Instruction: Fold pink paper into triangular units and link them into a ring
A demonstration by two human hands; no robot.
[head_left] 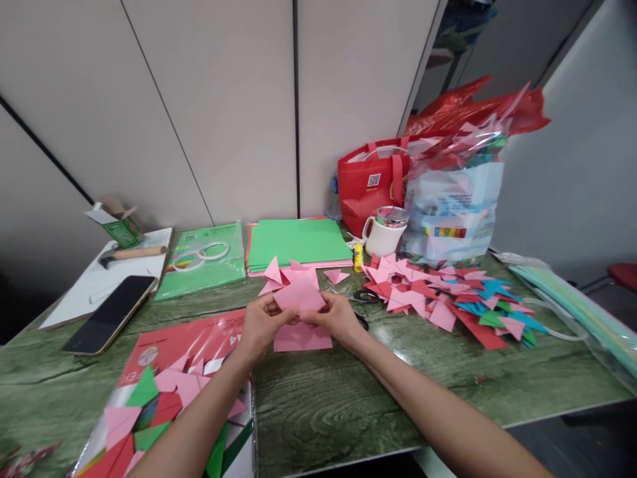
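Note:
My left hand [261, 325] and my right hand [337, 320] pinch a pink sheet of folding paper [300, 294] between them, thumbs meeting at its lower edge. Below it a second pink paper piece [302, 338] shows; whether it joins the held sheet I cannot tell. Just behind my hands lie several folded pink paper pieces [273, 273]. To the right of my right hand sit black-handled scissors [365, 296], partly hidden by the hand.
Folded pink, red, blue and green pieces [398, 285] spread on the right, before a white mug [384, 234] and a red bag [365, 192]. Green paper [298, 242] lies behind. At left are a phone [112, 312], a hammer [132, 253] and a plastic packet [186, 332].

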